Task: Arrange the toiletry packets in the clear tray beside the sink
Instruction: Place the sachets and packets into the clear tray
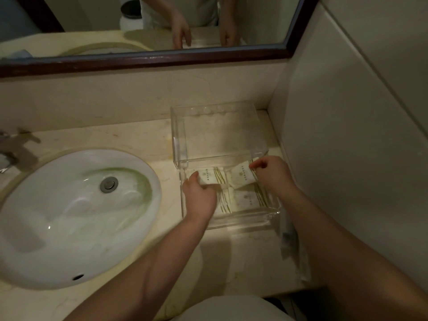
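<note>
A clear acrylic tray point(266, 215) sits on the marble counter to the right of the sink, its clear lid point(215, 133) tipped up behind it. Several white toiletry packets with green stripes lie inside. My left hand point(200, 198) grips the left packet point(212, 177) by its left end. My right hand point(273, 170) pinches the right end of a second packet point(242, 177), which is tilted above a lower packet point(249, 201) lying flat in the tray.
A white oval sink point(74, 216) fills the left of the counter, with a tap point(7, 156) at its far left. A dark-framed mirror point(148, 59) runs along the back wall. The side wall point(347, 158) stands close on the right. A crumpled clear wrapper point(290, 246) lies beside the tray.
</note>
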The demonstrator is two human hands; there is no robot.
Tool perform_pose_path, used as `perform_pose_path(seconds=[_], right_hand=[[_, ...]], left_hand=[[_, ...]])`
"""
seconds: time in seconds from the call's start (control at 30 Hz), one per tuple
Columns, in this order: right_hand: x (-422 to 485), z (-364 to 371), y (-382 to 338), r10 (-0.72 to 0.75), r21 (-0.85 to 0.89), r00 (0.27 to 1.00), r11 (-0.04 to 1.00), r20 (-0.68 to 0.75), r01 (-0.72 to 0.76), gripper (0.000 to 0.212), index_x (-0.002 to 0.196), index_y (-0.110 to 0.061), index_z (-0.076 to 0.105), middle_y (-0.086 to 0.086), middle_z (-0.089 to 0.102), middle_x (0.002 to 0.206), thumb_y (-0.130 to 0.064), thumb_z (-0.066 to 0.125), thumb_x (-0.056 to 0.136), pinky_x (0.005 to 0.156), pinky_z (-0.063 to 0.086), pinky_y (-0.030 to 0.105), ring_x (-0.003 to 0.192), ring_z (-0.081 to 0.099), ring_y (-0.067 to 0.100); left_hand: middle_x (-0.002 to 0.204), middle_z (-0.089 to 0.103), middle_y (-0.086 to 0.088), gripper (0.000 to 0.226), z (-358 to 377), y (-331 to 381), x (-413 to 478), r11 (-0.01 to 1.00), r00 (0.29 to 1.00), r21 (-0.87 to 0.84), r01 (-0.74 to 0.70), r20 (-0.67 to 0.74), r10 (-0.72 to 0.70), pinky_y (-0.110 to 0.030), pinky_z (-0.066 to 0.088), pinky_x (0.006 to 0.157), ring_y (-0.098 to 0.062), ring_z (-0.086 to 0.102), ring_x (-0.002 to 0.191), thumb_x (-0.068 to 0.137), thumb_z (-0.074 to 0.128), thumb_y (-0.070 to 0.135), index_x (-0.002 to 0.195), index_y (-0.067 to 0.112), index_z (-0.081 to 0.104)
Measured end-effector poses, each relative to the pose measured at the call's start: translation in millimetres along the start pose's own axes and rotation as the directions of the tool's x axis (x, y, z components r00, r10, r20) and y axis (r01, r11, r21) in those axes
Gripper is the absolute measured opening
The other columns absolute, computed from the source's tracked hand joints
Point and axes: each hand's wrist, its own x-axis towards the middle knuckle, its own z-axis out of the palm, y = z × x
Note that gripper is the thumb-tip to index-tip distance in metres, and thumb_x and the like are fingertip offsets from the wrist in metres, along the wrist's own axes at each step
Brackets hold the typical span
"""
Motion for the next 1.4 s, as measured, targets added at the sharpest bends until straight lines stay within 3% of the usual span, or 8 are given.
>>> perform_pose_path(seconds=[0.2, 0.3, 0.4, 0.6, 0.77, 0.97, 1.17, 1.4], right_hand=[[2, 15, 4, -0.160, -0.293, 0.984, 0.947, -0.079, 0.130, 0.016, 0.092, -0.015, 0.072, 0.005, 0.067, 0.099, -0.010, 0.057, 0.089, 0.073, 0.050, 0.029, 0.087, 0.062, 0.019], [1, 17, 7, -0.220, -0.409, 0.969, 0.899, -0.112, 0.156, 0.013, 0.098, -0.013, 0.068, 0.009, 0.060, 0.107, -0.016, 0.059, 0.089, 0.068, 0.040, 0.027, 0.084, 0.056, 0.020], [-6, 21, 9, -0.387, -0.509, 0.913, 0.816, -0.130, 0.273, 0.022, 0.104, -0.016, 0.067, 0.006, 0.057, 0.113, -0.024, 0.067, 0.083, 0.074, 0.045, 0.031, 0.101, 0.053, 0.023], [-7, 35, 20, -0.354, -0.422, 0.929, 0.829, 0.111, 0.366, 0.023, 0.103, -0.019, 0.067, 0.007, 0.057, 0.108, -0.021, 0.067, 0.080, 0.081, 0.050, 0.036, 0.105, 0.054, 0.025], [-14, 20, 15, -0.311, -0.263, 0.945, 0.907, 0.106, 0.328, 0.025, 0.109, -0.019, 0.067, 0.005, 0.057, 0.116, -0.023, 0.066, 0.084, 0.084, 0.044, 0.026, 0.104, 0.056, 0.019], [-89, -35, 52, -0.122, -0.056, 0.930, 0.992, -0.346, 0.110, 0.024, 0.108, -0.014, 0.066, 0.005, 0.066, 0.108, -0.007, 0.056, 0.088, 0.082, 0.052, 0.031, 0.092, 0.063, 0.017], [-171, -31, 118, 0.056, -0.293, 0.959, 0.946, -0.279, -0.141, 0.025, 0.116, -0.012, 0.063, 0.004, 0.068, 0.105, -0.019, 0.058, 0.092, 0.076, 0.046, 0.027, 0.090, 0.063, 0.020], [-170, -19, 132, 0.206, -0.303, 0.946, 0.911, -0.250, -0.278, 0.025, 0.105, -0.017, 0.063, 0.003, 0.069, 0.103, -0.038, 0.057, 0.091, 0.066, 0.045, 0.028, 0.089, 0.066, 0.024]], left_hand=[[0.150, 0.018, -0.019, 0.057, -6, 0, -28, 0.965, 0.986, 0.207, -0.162, 0.013, 0.163, -0.030, 0.029, 0.109, -0.032, 0.033, 0.135, 0.085, 0.055, 0.008, 0.140, 0.008, 0.038], [0.147, 0.036, -0.015, 0.053, -1, -14, -22, 0.750, 0.873, 0.447, -0.487, 0.219, 0.436, -0.034, 0.025, 0.113, -0.029, 0.030, 0.135, 0.089, 0.052, 0.017, 0.140, 0.009, 0.041], [0.159, 0.019, -0.010, 0.062, 3, -27, -10, 0.495, 0.821, 0.657, -0.569, 0.411, 0.398, -0.044, 0.017, 0.119, -0.032, 0.011, 0.146, 0.097, 0.037, 0.041, 0.149, 0.010, 0.024], [0.162, 0.005, -0.009, 0.065, 0, -34, -1, 0.298, 0.812, 0.759, -0.579, 0.506, 0.291, -0.048, 0.014, 0.119, -0.033, -0.001, 0.148, 0.098, 0.026, 0.050, 0.151, 0.012, 0.018], [0.147, 0.040, -0.020, 0.053, 6, -18, -10, 0.239, 0.686, 0.673, -0.700, 0.540, 0.488, -0.051, 0.026, 0.115, -0.042, 0.025, 0.141, 0.088, 0.056, 0.028, 0.135, 0.007, 0.047], [0.110, 0.068, -0.006, 0.029, 50, 2, -54, 0.448, 0.526, 0.312, -0.838, 0.680, 0.511, -0.033, 0.048, 0.087, -0.022, 0.062, 0.102, 0.091, 0.047, 0.013, 0.113, 0.012, 0.066], [0.087, 0.067, -0.010, 0.027, 98, -22, -87, 0.661, 0.741, 0.461, -0.592, 0.635, 0.221, -0.026, 0.045, 0.062, -0.020, 0.062, 0.078, 0.087, 0.059, 0.032, 0.090, 0.006, 0.066], [0.074, 0.053, 0.002, 0.024, 119, -25, -96, 0.772, 0.816, 0.426, -0.472, 0.543, 0.199, -0.024, 0.033, 0.052, -0.012, 0.050, 0.068, 0.081, 0.069, 0.033, 0.074, 0.019, 0.051]])
